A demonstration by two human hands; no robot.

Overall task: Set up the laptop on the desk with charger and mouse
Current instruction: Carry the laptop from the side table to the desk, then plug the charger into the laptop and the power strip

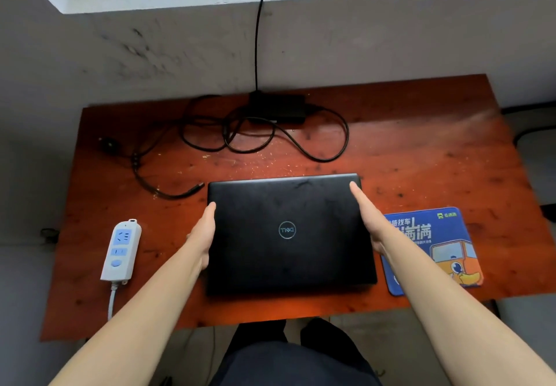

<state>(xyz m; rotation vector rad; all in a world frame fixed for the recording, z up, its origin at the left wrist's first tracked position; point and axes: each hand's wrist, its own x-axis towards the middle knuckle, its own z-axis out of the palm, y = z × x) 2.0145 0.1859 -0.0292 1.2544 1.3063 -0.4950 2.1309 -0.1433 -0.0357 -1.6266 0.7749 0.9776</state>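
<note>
At the middle of the red-brown desk (421,150), the closed black laptop (288,232) is lying flat with its logo facing away from the person, whose left hand (202,236) and right hand (368,217) are pressing flat against its two side edges, fingers straight and together, not curled under, probably to square it up or get ready to turn it before lifting the lid. Behind it the charger brick (278,109) is sitting in its loose cable with the plug tip (197,188) lying free near the laptop's left rear corner, while the white power strip (121,250) is waiting at the left and the blue mouse pad (445,235) is lying just right of the laptop, handy for a mouse I cannot see anywhere.
</note>
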